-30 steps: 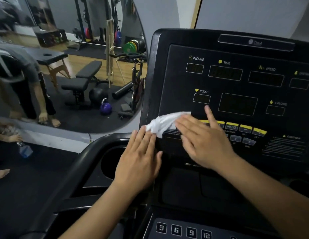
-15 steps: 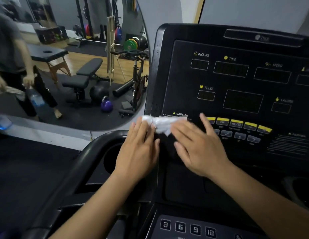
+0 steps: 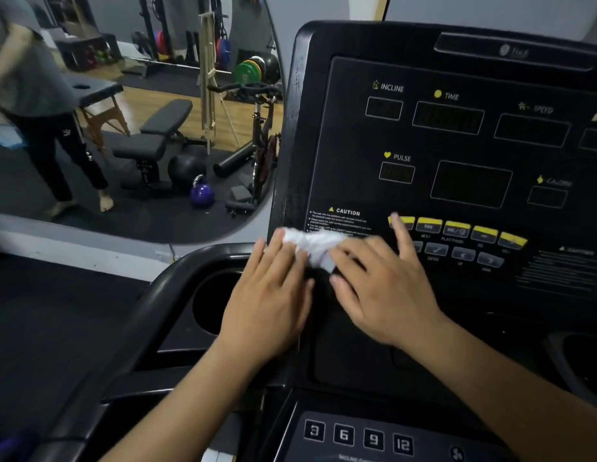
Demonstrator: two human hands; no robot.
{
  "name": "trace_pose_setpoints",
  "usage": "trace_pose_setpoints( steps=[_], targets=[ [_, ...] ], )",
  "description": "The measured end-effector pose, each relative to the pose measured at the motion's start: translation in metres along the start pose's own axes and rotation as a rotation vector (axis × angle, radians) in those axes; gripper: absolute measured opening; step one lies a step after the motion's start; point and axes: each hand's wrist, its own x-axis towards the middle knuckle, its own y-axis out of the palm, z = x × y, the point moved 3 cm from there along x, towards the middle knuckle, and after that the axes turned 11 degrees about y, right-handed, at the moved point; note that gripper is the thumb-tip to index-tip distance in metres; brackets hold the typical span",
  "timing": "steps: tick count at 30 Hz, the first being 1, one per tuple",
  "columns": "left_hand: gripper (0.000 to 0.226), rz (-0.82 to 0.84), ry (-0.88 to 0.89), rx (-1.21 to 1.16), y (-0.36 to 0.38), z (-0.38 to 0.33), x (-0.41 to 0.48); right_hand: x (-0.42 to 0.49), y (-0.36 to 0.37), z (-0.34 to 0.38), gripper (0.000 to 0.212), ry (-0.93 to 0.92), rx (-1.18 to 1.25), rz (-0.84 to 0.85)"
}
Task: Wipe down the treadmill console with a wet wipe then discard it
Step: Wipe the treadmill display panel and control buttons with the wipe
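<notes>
The black treadmill console (image 3: 457, 148) fills the right half of the view, with dark displays and a row of yellow buttons (image 3: 457, 226). A crumpled white wet wipe (image 3: 312, 243) lies against the console's lower left corner, under the CAUTION label. My left hand (image 3: 270, 301) lies flat with its fingertips on the wipe's left end. My right hand (image 3: 383, 288) presses the wipe's right end with spread fingers, the index finger reaching up to the yellow buttons. Part of the wipe is hidden under both hands.
A round cup holder (image 3: 217, 305) sits in the curved black handrail left of my hands, another (image 3: 583, 361) at the right edge. Number keys 3, 6, 9, 12 (image 3: 357, 436) lie below. A wall mirror (image 3: 133, 121) reflects gym gear and a walking person.
The wipe has slid down and left across the lower console and bunched tighter between my hands. The person in the mirror has straightened up and stepped left.
</notes>
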Motion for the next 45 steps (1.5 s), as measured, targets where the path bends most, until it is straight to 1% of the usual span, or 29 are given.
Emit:
trace_pose_setpoints(
  steps=[4, 7, 10, 14, 17, 20, 22, 25, 27, 30, 32, 34, 39, 42, 44, 45],
  targets=[
    [0.049, -0.072, -0.034, -0.001, -0.01, 0.012, 0.037, 0.028, -0.002, 0.014, 0.044, 0.138, 0.028, -0.009],
    [0.046, -0.019, 0.0, 0.01, 0.001, 0.004, 0.016, 0.005, 0.007, 0.025, 0.047, 0.083, -0.016, 0.065],
    [0.045, 0.013, -0.019, -0.027, 0.007, -0.005, -0.012, -0.023, 0.01, 0.022, 0.045, 0.031, -0.025, 0.117],
    [0.051, -0.023, -0.016, -0.003, 0.0, 0.007, 0.016, -0.002, 0.01, 0.018, 0.051, 0.051, -0.059, 0.111],
    [0.056, -0.007, -0.013, -0.001, -0.003, 0.014, 0.034, 0.013, 0.012, 0.026, 0.058, 0.082, -0.05, 0.17],
    [0.056, 0.043, 0.036, 0.033, 0.004, 0.006, 0.011, -0.014, 0.019, 0.03, 0.06, 0.044, -0.048, 0.255],
    [0.055, 0.062, 0.07, 0.032, 0.007, -0.001, -0.009, -0.034, 0.019, 0.024, 0.057, 0.012, -0.041, 0.279],
    [0.053, 0.068, 0.073, 0.077, 0.005, 0.002, -0.007, -0.028, 0.012, 0.01, 0.053, 0.02, -0.062, 0.236],
    [0.058, 0.065, 0.035, 0.089, 0.0, 0.01, 0.01, -0.007, 0.008, 0.009, 0.055, 0.062, -0.065, 0.2],
    [0.062, 0.057, -0.031, 0.027, -0.006, 0.015, 0.025, 0.008, 0.01, 0.019, 0.057, 0.09, -0.017, 0.199],
    [0.06, 0.031, -0.03, -0.022, -0.007, 0.015, 0.025, 0.003, 0.012, 0.019, 0.056, 0.072, 0.018, 0.185],
    [0.055, -0.021, -0.011, -0.039, -0.011, 0.017, 0.028, -0.001, 0.009, 0.011, 0.052, 0.046, 0.05, 0.152],
    [0.043, -0.134, 0.021, 0.011, -0.02, 0.021, 0.037, -0.001, -0.002, -0.013, 0.042, 0.048, 0.09, 0.065],
    [0.027, -0.175, 0.039, 0.035, -0.026, 0.02, 0.043, -0.006, -0.001, -0.015, 0.03, 0.026, 0.179, -0.03],
    [0.02, -0.192, -0.011, -0.02, -0.03, 0.02, 0.051, -0.003, -0.006, -0.016, 0.019, 0.067, 0.31, -0.112],
    [0.019, -0.217, -0.075, -0.089, -0.033, 0.02, 0.054, 0.001, -0.01, -0.018, 0.016, 0.099, 0.363, -0.14]
  ],
)
